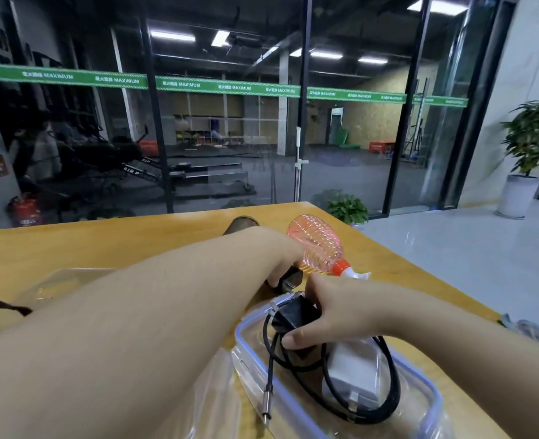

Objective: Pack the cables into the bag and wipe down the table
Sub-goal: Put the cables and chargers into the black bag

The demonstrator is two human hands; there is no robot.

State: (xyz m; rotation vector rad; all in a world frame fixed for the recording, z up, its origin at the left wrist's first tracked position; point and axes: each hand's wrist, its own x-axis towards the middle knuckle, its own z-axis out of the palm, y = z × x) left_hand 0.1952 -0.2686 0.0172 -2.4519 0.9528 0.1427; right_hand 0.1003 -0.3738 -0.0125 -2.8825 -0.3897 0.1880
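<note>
Left hand (280,267) grips a black plug (288,280); right hand (334,315) grips a black adapter (295,315) above the clear box (433,397).

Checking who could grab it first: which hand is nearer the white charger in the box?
Right. The right hand holds a black adapter just above the white charger; the left hand is farther back, outside the box, on a black plug.

Cables (331,369) and charger (355,372) in the box (433,397) on the table (103,245), bottle (317,245) behind
</note>
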